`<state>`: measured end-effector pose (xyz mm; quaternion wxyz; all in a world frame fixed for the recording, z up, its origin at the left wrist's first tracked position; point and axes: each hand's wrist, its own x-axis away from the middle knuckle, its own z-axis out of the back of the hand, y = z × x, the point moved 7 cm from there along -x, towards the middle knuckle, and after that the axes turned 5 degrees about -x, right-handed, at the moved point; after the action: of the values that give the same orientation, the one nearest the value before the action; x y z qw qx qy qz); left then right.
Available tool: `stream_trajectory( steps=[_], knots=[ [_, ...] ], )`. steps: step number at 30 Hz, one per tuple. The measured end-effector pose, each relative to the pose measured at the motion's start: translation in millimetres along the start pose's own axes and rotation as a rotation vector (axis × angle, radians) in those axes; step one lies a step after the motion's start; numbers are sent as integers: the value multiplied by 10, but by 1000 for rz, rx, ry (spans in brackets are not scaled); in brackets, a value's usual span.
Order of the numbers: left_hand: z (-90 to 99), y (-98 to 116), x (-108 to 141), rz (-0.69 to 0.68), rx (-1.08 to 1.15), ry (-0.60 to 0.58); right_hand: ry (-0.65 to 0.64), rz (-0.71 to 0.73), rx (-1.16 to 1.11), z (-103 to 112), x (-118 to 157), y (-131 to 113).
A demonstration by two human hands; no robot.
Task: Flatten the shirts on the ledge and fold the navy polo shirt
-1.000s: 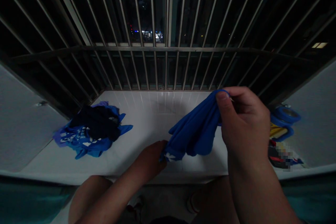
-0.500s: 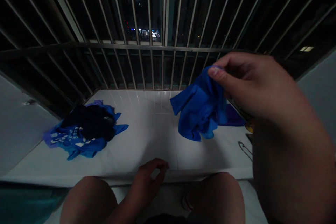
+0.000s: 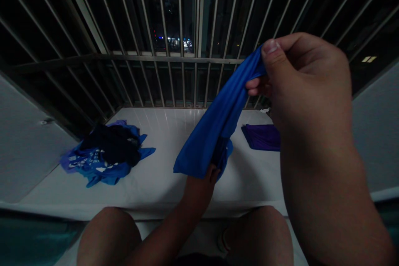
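Slanting above the ledge point(image 3: 162, 187), the blue cloth point(image 3: 212, 124) stretches from the right hand point(image 3: 308, 79), pinched higher than before; the left hand point(image 3: 201, 187), free a moment ago, now touches the lower folds, grip too hidden to tell; a pile point(image 3: 109, 149) lies left, purple cloth point(image 3: 263, 136) right.

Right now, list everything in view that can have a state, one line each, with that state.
Blue cloth: lifted, stretched slantwise, creased
Right hand: pinching the cloth's upper end
Left hand: at its lower end, fingers partly hidden
Clothes heap: crumpled, unfolded
Purple cloth: lying flat, partly hidden by the right arm
Distant lights: lit
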<state>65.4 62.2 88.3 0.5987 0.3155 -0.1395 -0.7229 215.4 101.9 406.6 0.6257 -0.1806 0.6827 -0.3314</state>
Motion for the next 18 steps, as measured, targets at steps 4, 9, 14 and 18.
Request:
stream_trajectory(
  steps=[4, 9, 14, 18],
  knots=[
    [122, -197, 250, -90, -12, -26, 137, 62, 159, 269, -183, 156],
    [374, -932, 869, -58, 30, 3, 278, 169, 395, 839, -457, 517],
    [906, -1638, 1168, 121, 14, 224, 456, 190, 333, 1309, -523, 739],
    [1198, -1886, 1118, 377, 193, 372, 362, 108, 218, 1000, -398, 678]
  ],
)
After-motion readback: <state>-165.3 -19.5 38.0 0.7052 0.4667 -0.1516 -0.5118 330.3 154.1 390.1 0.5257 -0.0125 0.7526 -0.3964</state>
